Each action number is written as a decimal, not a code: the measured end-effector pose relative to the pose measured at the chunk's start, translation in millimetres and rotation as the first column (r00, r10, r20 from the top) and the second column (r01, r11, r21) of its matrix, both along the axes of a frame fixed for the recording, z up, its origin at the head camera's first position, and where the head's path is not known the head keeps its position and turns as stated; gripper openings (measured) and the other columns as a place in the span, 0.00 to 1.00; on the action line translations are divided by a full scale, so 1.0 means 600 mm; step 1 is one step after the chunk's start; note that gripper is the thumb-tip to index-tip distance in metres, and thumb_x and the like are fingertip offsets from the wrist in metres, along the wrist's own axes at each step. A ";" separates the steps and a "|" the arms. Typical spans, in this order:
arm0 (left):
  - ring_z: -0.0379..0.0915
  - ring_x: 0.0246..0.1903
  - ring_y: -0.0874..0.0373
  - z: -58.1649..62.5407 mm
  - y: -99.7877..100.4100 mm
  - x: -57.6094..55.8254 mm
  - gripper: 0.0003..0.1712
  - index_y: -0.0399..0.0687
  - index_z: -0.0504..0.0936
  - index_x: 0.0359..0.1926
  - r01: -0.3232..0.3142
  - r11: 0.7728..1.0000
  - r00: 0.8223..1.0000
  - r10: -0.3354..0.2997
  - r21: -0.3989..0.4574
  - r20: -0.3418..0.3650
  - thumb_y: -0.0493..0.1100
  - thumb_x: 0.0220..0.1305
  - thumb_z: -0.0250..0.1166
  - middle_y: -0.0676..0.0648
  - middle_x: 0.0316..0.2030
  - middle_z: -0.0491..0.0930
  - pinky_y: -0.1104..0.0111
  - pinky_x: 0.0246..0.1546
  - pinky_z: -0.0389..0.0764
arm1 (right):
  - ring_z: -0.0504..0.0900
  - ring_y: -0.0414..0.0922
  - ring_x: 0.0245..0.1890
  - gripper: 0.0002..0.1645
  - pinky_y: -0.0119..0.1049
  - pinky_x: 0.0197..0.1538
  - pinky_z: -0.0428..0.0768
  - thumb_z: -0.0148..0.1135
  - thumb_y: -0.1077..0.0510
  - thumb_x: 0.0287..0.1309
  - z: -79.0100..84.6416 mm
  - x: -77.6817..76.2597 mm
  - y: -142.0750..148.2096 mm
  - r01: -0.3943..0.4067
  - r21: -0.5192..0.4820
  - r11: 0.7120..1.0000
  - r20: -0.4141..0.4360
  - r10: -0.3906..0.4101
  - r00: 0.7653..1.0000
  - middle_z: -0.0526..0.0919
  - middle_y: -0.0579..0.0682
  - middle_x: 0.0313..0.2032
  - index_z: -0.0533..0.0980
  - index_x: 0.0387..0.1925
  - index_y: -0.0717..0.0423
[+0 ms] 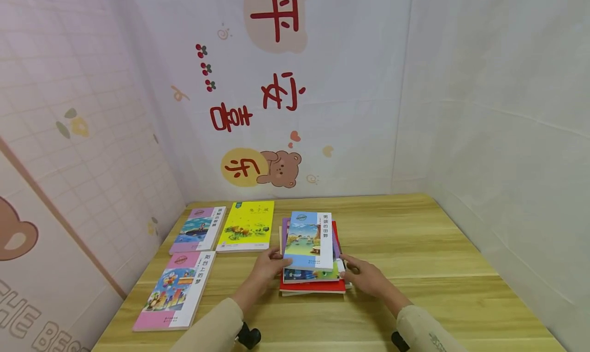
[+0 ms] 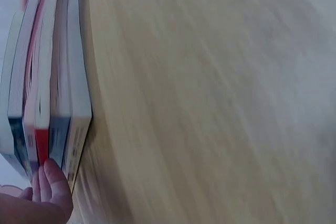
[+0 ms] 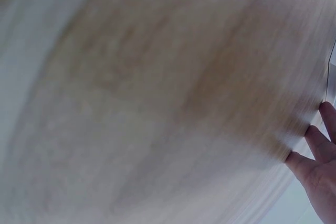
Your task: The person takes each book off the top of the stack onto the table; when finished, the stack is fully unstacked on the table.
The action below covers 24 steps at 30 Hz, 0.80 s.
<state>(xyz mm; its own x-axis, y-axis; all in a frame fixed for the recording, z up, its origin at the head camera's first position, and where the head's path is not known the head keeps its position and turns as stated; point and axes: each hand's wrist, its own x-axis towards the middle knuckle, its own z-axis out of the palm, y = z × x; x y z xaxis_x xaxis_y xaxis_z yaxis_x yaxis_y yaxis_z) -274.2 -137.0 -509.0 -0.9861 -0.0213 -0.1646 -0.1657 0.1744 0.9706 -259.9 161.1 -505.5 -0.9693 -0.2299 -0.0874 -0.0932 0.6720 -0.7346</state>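
A stack of several books stands at the table's middle, its layers unevenly aligned. On top lies a blue-and-white paperback book [image 1: 302, 244] with a countryside picture; a red book [image 1: 311, 286] shows lower down. My left hand [image 1: 269, 266] touches the stack's left side, the thumb at the top book's lower left corner. In the left wrist view, the fingers [image 2: 44, 184] press against the book edges. On the opposite side, my right hand [image 1: 366, 276] touches the stack's right edge. Its fingers [image 3: 317, 142] are spread in the right wrist view, where the stack is barely visible.
Left of the stack lie a yellow book [image 1: 247, 226], a pink-and-white book with a whale picture [image 1: 195, 231] and another pink-and-white book [image 1: 172, 293]. The wood-grain table [image 1: 424, 270] is bordered by printed cloth walls [image 1: 350, 85].
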 end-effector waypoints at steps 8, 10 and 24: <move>0.75 0.48 0.50 0.003 -0.023 0.005 0.40 0.28 0.64 0.69 0.060 0.998 0.998 -0.061 0.031 0.015 0.44 0.64 0.70 0.34 0.58 0.74 0.57 0.51 0.80 | 0.71 0.65 0.63 0.33 0.65 0.62 0.66 0.65 0.46 0.64 -0.002 0.000 0.001 -0.002 0.000 1.000 -0.011 0.002 1.000 0.77 0.64 0.60 0.71 0.69 0.47; 0.77 0.46 0.51 0.003 -0.029 0.007 0.38 0.28 0.66 0.68 0.085 0.996 0.996 -0.085 0.026 0.005 0.43 0.65 0.68 0.35 0.56 0.77 0.57 0.49 0.80 | 0.71 0.66 0.63 0.33 0.66 0.62 0.66 0.65 0.46 0.64 -0.001 0.000 0.001 -0.002 -0.002 1.000 -0.011 0.002 1.000 0.77 0.64 0.59 0.71 0.69 0.47; 0.79 0.45 0.52 0.017 -0.034 0.007 0.36 0.30 0.65 0.70 0.115 0.991 0.993 -0.117 0.069 0.031 0.39 0.66 0.67 0.38 0.54 0.79 0.55 0.50 0.80 | 0.70 0.66 0.63 0.34 0.66 0.62 0.65 0.65 0.45 0.63 0.002 -0.001 0.001 0.007 0.013 1.000 -0.008 -0.007 1.000 0.77 0.64 0.59 0.71 0.69 0.47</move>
<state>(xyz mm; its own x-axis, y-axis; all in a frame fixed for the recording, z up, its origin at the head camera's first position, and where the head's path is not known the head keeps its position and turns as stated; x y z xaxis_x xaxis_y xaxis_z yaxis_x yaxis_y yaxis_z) -270.1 -157.5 -498.8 -0.9750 0.1054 -0.1958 -0.1818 0.1290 0.9748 -260.8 162.0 -504.2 -0.9716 -0.2219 -0.0824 -0.0943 0.6825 -0.7248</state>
